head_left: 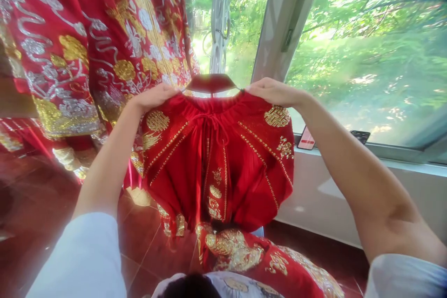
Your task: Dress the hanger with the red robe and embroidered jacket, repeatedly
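A red skirt (216, 158) with a gathered top, a tied cord and gold beaded lines hangs spread out in front of me. Its upper left corner is gripped by my left hand (157, 95), fingers closed over the edge. My right hand (272, 91) closes on the upper right corner at about the same height. A dark red band (211, 83) shows between the hands above the gathered edge; what it belongs to is unclear. Round gold emblems sit below each hand. More red cloth with gold embroidery (244, 251) lies under the skirt, near my lap.
Red jackets (129, 32) with gold and silver embroidery hang at the left. Windows (366, 70) fill the right and back, with a phone (306, 138) and a dark object (360, 137) by the sill. The floor (143, 237) is dark red tile.
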Motion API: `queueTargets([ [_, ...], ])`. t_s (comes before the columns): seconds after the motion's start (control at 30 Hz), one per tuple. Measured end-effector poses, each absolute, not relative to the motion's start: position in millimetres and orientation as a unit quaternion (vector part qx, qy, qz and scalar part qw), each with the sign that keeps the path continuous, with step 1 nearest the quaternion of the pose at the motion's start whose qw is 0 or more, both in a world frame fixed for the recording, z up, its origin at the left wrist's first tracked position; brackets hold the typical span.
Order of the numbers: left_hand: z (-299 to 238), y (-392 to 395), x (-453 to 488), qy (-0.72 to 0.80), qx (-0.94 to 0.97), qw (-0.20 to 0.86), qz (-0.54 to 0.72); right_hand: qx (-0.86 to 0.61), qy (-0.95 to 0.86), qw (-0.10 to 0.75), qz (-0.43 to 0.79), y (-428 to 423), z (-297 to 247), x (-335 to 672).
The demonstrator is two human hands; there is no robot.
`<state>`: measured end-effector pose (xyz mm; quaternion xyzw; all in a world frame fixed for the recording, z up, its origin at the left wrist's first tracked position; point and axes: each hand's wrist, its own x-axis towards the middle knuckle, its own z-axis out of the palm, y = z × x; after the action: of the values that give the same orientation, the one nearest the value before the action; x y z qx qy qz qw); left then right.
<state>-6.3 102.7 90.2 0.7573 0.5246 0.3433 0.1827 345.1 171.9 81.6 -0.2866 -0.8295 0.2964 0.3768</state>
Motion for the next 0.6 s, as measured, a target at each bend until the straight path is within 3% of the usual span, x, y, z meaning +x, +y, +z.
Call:
queueTargets([
  [0.1, 81, 105, -8, 0.507, 0.729, 0.146, 0.436, -0.303, -0.827, 0.371, 0.295, 176, 75, 339],
  [0.2, 73, 111, -13, 0.511, 0.666, 0.097, 0.534, -0.356, -0.763, 0.456, 0.288, 189, 70, 341],
  [0.33, 70, 114, -9, 0.499, 0.686, 0.025, 0.529, -0.357, -0.742, 0.522, 0.222, 187, 72, 343],
  [0.5, 69, 94, 10, 0.43, 0.768, -0.16, 0.447, -0.197, -0.875, 0.44, -0.041, 149, 65, 334],
  [0.6, 68, 84, 15, 0.418, 0.823, -0.192, 0.333, -0.166, -0.91, 0.367, -0.102, 144, 58, 330],
])
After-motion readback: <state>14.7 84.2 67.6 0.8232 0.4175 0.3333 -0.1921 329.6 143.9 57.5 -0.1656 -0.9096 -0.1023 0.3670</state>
